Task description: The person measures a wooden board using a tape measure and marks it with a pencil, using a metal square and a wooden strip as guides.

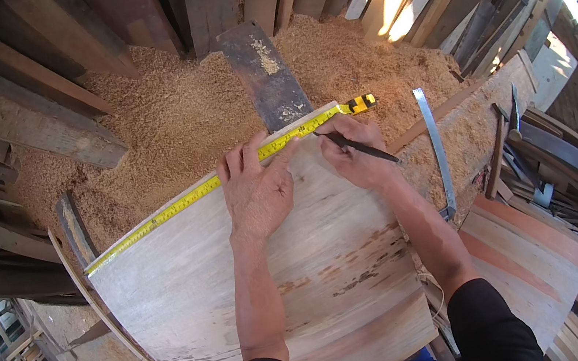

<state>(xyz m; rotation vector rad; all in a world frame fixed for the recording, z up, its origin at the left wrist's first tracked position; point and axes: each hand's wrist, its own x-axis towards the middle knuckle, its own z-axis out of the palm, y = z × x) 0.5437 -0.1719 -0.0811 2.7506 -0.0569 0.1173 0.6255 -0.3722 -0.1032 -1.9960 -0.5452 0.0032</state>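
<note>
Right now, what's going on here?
A person's left hand presses a yellow tape measure along the far edge of a pale wooden panel. The fingers of the right hand grip a black pencil-like marker, tip at the tape's near edge. The tape case sits just past the panel's far right corner, with sawdust beyond.

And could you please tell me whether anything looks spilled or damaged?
Loose brown sawdust lies heaped beyond the pale wooden panel, like a spill, though perhaps ordinary waste. Dark, patchy stains interrupt the panel's surface, mostly on its right; whether they are damage is unclear.
</note>
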